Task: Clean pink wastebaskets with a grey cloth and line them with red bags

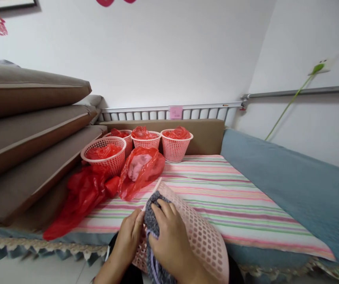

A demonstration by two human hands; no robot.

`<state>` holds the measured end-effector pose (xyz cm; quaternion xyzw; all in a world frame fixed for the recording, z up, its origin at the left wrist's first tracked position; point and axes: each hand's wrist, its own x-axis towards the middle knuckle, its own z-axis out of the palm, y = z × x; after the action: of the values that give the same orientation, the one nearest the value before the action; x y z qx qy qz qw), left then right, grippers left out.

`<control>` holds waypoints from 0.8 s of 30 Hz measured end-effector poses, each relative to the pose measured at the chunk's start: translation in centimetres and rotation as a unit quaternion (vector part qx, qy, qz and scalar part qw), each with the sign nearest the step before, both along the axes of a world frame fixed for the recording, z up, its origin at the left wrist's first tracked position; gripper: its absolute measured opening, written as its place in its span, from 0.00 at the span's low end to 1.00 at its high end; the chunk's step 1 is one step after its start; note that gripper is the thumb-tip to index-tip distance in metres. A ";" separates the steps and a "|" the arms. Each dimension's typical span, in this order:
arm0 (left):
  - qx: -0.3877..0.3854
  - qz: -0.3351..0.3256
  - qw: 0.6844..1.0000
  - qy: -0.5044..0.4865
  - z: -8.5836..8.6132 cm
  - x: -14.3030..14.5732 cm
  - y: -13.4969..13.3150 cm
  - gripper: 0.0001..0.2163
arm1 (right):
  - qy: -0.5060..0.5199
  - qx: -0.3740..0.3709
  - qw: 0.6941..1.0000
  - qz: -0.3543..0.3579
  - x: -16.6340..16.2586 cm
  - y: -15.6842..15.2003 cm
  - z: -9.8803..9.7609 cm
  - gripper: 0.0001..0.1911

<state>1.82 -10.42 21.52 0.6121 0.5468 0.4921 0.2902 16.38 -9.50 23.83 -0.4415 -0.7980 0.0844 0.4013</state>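
Here, a pink perforated basket (200,225) is shown tilted on its side above dark-clothed legs (236,272), near the edge of a bed covered with a striped sheet (237,197). Its rim is pinched between the thumb and bent fingers of the left hand (130,234), which are closed with little gap. A grey cloth (152,215) with lilac edging is held at the rim under the right hand (169,232), whose fingers are curled over it and slightly parted; how firmly it is gripped cannot be told. Should the rim grip be slackened, the basket could be rolled off the legs, since no flat support is seen beneath it. The cloth could be dragged askew if pressed unevenly, and its loose lower length could be caught underneath. Its fibres might also be snagged in the perforations. Beyond, an open red bag (154,165) holding pink material could be tipped if knocked by the basket; a second, crumpled red bag (82,193) could be slid off the bed edge.
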 end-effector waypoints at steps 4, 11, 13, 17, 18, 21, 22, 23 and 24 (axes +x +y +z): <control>0.009 -0.036 0.999 -0.009 0.8 -0.6 0.3 0.19 | -0.010 -0.005 1.000 -0.010 -0.1 0.9 0.4 0.29; -0.049 0.066 0.992 -0.099 -4.9 -4.2 -1.5 0.23 | 0.003 -0.016 1.000 -0.021 0.3 5.5 2.1 0.28; -0.026 0.054 0.995 -0.079 -4.7 -4.1 -2.1 0.20 | 0.014 -0.036 0.999 -0.008 0.4 5.8 2.4 0.28; -0.013 -0.008 1.000 -0.011 -2.1 -2.5 -2.9 0.18 | 0.039 -0.076 0.996 0.014 1.1 5.9 2.6 0.28; -0.016 -0.014 1.000 0.001 -1.6 -2.2 -2.9 0.18 | 0.041 -0.081 0.996 0.014 1.2 5.9 2.5 0.28; -0.008 -0.007 1.000 0.029 -1.2 -1.6 -2.6 0.18 | 0.044 -0.092 0.995 0.012 1.3 5.4 2.3 0.28; -0.006 -0.004 0.999 0.032 -1.2 -1.6 -2.3 0.18 | 0.043 -0.091 0.995 0.016 1.1 4.9 2.2 0.27; -0.011 -0.004 0.999 0.031 -1.2 -1.6 -1.9 0.18 | 0.039 -0.085 0.995 0.023 0.8 4.3 2.0 0.27; -0.016 -0.005 0.999 0.028 -1.1 -1.6 -1.6 0.18 | 0.033 -0.074 0.996 0.031 0.5 3.5 1.8 0.27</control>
<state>0.19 -11.97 20.44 0.6238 0.5595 0.4641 0.2871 16.88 -5.99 25.66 -0.4421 -0.7893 0.1701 0.3907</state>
